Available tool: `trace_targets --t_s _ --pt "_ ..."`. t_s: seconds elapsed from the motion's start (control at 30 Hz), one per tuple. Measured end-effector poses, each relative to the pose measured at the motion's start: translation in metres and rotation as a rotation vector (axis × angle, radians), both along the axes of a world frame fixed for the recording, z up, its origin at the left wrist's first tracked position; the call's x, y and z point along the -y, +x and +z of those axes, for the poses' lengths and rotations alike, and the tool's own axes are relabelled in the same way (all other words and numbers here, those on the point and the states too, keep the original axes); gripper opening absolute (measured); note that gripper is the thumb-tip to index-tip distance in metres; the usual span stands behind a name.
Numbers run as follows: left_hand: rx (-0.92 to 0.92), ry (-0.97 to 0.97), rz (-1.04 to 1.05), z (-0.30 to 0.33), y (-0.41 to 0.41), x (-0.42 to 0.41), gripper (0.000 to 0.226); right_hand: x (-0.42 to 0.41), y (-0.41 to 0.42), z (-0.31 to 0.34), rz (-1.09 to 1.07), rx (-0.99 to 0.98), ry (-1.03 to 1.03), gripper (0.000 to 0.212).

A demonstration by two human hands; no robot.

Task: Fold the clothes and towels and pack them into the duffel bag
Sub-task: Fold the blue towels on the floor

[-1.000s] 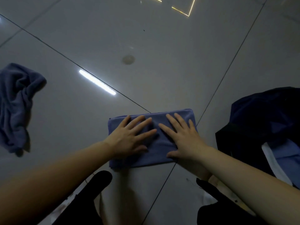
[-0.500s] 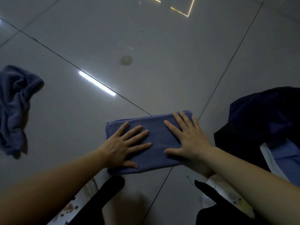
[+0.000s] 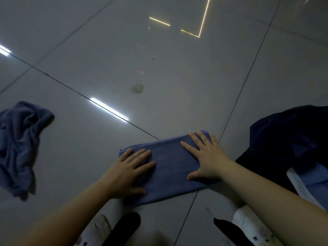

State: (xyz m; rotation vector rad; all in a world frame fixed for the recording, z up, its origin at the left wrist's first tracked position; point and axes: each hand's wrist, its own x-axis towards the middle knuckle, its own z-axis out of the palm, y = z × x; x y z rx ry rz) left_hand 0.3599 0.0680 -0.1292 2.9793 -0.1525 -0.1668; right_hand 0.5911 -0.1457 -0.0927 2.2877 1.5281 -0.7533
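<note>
The folded towel (image 3: 170, 164) was pressed flat under the open left hand (image 3: 127, 172) and right hand (image 3: 207, 160) (even outward strokes advised)

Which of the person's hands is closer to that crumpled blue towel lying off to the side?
The left hand. It presses flat on the left end of the folded towel, the end toward the crumpled towel. The right hand presses the far right end, nearer the dark clothes.
</note>
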Motion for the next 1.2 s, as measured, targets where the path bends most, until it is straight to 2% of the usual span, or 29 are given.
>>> trace_targets --t_s 0.1,0.13,0.2,0.23,0.27,0.43,0.5,0.6,0.77,0.9,0.97,1.03,1.13,1.2 --pt "0.220 -0.286 0.584 0.006 -0.007 0.005 0.059 -0.028 -0.015 0.012 -0.024 -0.045 0.105 0.117" --pt "0.241 -0.440 0.818 0.008 -0.006 0.006 0.051 -0.035 -0.024 0.012 -0.013 -0.077 0.114 0.120" --pt "0.196 -0.917 1.222 0.009 0.000 0.010 0.041 -0.043 -0.042 0.007 0.025 -0.104 0.035 0.127" --pt "0.191 -1.124 1.340 0.009 0.003 0.012 0.041 -0.045 -0.046 0.003 0.027 -0.093 -0.013 0.131" --pt "0.211 -1.225 1.394 0.010 0.005 0.013 0.040 -0.046 -0.048 -0.001 0.015 -0.080 -0.045 0.135" --pt "0.189 -1.452 1.346 0.018 0.004 0.023 0.052 -0.054 -0.050 -0.005 -0.028 -0.101 -0.128 0.141" --pt "0.087 -1.537 1.271 0.023 -0.001 0.021 0.059 -0.054 -0.049 -0.004 -0.028 -0.104 -0.134 0.141" --pt "-0.069 -1.543 1.161 0.029 -0.013 0.024 0.058 -0.053 -0.048 -0.005 -0.028 -0.113 -0.126 0.142" --pt "-0.029 -1.596 1.232 0.036 -0.011 0.019 0.053 -0.051 -0.049 -0.001 -0.020 -0.119 -0.092 0.139" --pt "0.007 -1.686 1.264 0.035 0.000 0.014 0.054 -0.039 -0.049 0.000 0.091 -0.055 -0.024 0.129" --pt "0.024 -1.682 1.292 0.034 0.000 0.013 0.052 -0.038 -0.050 0.000 0.097 -0.052 -0.039 0.127" --pt "0.105 -1.590 1.341 0.027 -0.003 0.013 0.055 -0.041 -0.048 0.003 0.099 -0.073 -0.088 0.131" --pt "0.137 -1.350 1.251 0.022 -0.005 0.017 0.061 -0.048 -0.045 0.008 0.142 -0.074 -0.168 0.145" --pt "0.120 -1.291 1.194 0.020 -0.006 0.021 0.070 -0.049 -0.044 0.009 0.167 -0.054 -0.197 0.149"
